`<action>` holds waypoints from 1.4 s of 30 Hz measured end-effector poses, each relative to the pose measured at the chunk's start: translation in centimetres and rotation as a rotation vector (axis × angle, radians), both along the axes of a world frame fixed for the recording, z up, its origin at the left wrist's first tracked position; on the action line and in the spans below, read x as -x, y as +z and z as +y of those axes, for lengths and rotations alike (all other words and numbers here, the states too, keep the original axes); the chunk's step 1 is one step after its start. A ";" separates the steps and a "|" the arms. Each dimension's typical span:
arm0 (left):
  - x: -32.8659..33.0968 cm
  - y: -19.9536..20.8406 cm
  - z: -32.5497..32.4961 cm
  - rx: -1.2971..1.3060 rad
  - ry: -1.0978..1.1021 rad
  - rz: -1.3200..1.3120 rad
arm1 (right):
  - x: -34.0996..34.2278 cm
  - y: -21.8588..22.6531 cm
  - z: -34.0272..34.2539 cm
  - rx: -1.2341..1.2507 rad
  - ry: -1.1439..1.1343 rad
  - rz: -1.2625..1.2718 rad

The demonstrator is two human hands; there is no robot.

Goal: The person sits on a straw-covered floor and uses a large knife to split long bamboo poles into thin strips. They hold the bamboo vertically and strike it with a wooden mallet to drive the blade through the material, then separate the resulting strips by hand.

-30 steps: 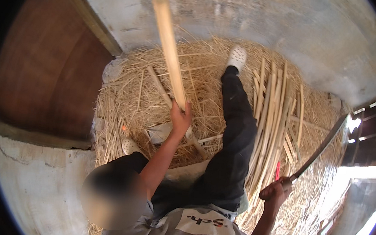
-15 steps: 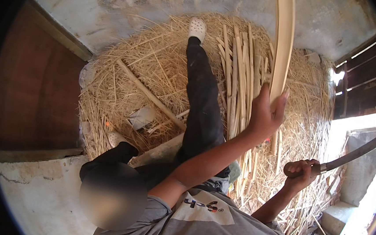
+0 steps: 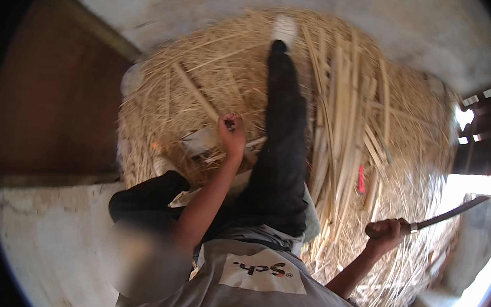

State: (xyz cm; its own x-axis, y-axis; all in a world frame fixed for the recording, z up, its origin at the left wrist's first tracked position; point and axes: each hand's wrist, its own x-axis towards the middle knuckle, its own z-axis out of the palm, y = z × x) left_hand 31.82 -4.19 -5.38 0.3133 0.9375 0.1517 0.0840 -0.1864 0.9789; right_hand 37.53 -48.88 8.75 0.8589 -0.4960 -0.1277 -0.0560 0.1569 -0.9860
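My right hand (image 3: pixel 386 235) grips the wooden handle of a machete (image 3: pixel 449 216), its long dark curved blade pointing up to the right. My left hand (image 3: pixel 232 138) is raised in front of my body with the fingers curled in; nothing shows in it. Behind that hand, a single bamboo stick (image 3: pixel 194 89) lies slantwise on the straw. Split bamboo strips (image 3: pixel 336 103) lie lengthwise in a pile to the right of my outstretched leg (image 3: pixel 285 122). Motion blurs the picture somewhat.
Loose straw and shavings (image 3: pixel 408 137) cover the floor. A small red object (image 3: pixel 361 179) lies right of the pile. A whitish block-like piece (image 3: pixel 198 142) is near my left hand. A pale wall (image 3: pixel 326 10) stands ahead, a brown panel (image 3: pixel 60 93) at the left.
My left hand has let go of the wide bamboo strip it held upright and swung left across my leg. The right hand still holds the machete, its blade slightly lower.
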 end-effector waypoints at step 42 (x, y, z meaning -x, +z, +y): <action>12.3 17.0 15.5 -0.132 0.216 -0.102 | 4.6 10.8 25.1 -0.034 1.247 -0.045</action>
